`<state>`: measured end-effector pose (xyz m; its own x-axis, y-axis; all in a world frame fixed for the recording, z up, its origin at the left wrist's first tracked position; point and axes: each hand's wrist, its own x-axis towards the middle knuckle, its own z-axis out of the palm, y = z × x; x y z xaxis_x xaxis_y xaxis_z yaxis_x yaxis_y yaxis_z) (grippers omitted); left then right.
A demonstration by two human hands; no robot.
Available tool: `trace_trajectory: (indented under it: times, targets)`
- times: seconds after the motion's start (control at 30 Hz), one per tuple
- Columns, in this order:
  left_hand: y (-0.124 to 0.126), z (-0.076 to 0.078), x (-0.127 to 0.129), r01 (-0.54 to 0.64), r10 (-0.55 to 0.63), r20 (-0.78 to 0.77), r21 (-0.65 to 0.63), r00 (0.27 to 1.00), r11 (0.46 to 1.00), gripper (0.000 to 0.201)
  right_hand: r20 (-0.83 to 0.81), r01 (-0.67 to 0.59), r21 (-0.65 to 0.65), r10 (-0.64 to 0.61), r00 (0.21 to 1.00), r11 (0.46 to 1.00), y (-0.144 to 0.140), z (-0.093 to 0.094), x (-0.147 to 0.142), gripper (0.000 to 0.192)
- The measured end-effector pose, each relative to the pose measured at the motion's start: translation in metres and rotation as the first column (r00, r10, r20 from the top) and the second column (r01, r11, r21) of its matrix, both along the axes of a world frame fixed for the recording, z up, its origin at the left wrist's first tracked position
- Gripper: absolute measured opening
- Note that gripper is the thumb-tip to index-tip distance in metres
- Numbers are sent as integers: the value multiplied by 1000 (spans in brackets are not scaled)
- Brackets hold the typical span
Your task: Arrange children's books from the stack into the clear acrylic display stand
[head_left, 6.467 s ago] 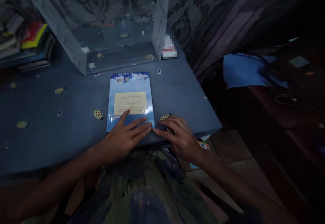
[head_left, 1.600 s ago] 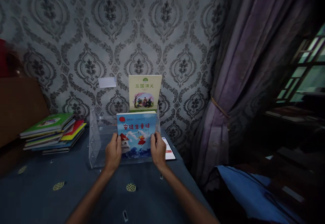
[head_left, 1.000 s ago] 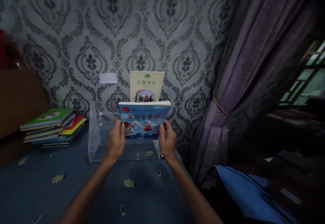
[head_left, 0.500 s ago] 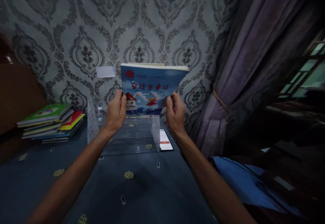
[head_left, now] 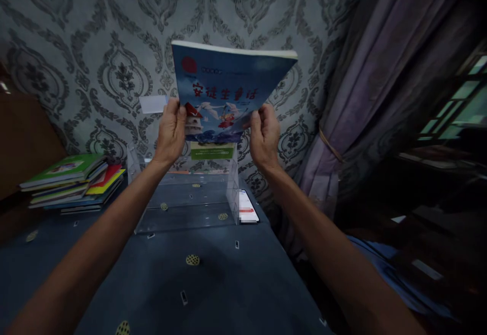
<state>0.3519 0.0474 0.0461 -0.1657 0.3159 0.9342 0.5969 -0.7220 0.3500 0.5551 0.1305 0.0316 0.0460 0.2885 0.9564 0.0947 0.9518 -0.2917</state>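
I hold a blue picture book (head_left: pixel 228 84) upright in the air, its cover with red characters facing me. My left hand (head_left: pixel 171 132) grips its lower left edge and my right hand (head_left: pixel 263 135) grips its lower right edge. Below the book stands a clear acrylic rack (head_left: pixel 186 193) on the blue table. A second book (head_left: pixel 212 150) stands in the rack's back slot; only its green lower strip shows under the blue book.
A stack of colourful books (head_left: pixel 70 180) lies at the left on the blue patterned tablecloth (head_left: pixel 198 284). A phone (head_left: pixel 248 207) lies right of the rack. Patterned wallpaper is behind, a purple curtain (head_left: pixel 365 97) at the right, blue cloth (head_left: pixel 380 259) beyond the table edge.
Both hands have lifted the blue book from in front of the rack up to above it; it now hides most of the book standing at the back.
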Motion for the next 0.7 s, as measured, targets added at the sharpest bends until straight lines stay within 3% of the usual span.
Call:
trace_trajectory:
  times: [0.7]
  targets:
    - [46, 8, -27, 158, -147, 101, -108, 984, 981, 62, 6, 17, 29, -17, 1000, 999, 24, 1, -10, 39]
